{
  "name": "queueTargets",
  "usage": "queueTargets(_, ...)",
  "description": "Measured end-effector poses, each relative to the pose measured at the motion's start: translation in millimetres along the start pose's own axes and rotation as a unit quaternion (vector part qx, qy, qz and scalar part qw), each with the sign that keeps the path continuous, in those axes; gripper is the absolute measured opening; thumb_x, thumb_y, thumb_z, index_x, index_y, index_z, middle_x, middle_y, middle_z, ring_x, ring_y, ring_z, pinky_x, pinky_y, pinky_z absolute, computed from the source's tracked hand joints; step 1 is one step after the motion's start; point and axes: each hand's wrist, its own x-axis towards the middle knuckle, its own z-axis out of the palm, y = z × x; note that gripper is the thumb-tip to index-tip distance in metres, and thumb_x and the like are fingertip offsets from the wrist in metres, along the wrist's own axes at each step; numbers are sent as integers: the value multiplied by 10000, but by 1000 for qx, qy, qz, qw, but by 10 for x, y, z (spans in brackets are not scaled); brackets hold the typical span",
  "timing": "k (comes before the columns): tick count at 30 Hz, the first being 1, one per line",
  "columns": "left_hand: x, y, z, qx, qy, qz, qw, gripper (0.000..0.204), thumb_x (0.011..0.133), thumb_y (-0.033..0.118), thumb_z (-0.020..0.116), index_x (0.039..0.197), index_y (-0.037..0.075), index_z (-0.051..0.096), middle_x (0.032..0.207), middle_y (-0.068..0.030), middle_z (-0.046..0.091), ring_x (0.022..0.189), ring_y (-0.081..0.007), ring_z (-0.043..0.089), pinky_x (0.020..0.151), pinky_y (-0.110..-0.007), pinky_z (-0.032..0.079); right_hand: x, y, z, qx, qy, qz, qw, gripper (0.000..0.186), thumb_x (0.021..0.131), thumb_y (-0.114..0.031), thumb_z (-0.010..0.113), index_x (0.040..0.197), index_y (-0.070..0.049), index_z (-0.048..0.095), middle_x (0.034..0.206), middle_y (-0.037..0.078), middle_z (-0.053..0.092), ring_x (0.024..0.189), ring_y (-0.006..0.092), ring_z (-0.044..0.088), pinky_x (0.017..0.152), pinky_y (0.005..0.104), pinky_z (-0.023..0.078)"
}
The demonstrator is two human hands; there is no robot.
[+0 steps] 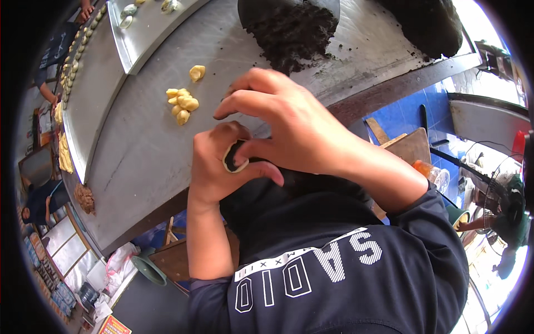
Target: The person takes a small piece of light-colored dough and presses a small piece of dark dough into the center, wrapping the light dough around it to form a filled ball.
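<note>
Cupping a small round of pale dough (232,157) with a dark filling in its middle, my left hand (214,167) is curled half shut around it, thumb wrapping underneath toward the lower right. My right hand (278,125) comes over from the right and sits on top, its thumb and forefinger pinched closed on the dough's right edge, the other fingers spread loose above. So the piece lies between both hands near the middle of the frame, held in the left palm, with the right hand's fingertips touching its rim; its open face looks up and to the right toward that hand. I can't tell how much of the edge is already folded, since my fingers hide it.

Beyond my hands, on the grey metal table (144,150), a little heap of yellow dough pieces (182,106) sits up and to the left, one more apart above it. A pile of dark filling (289,33) lies at the top centre, well apart. Trays (139,50) run along the upper left
</note>
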Motion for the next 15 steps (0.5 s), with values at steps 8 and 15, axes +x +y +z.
queueTargets(8,14,-94,-14,-184,50,7,982,579,970,535,914,1149,17,728,1007,-52,670,824,-137,622,708,-266,494,10,-16,-347,-210,36,0,977,321,851,-108,896,1170,-128,870,1124,102,736,1103,320,742,905,460,635)
queueTargets(15,1,-160,-47,-255,70,-9,964,437,1250,452,508,1162,45,641,1034,-80,613,742,-116,493,663,-268,390,-82,177,-579,-306,25,13,952,53,919,-122,727,933,-71,734,1002,154,701,1006,353,751,812,479,649)
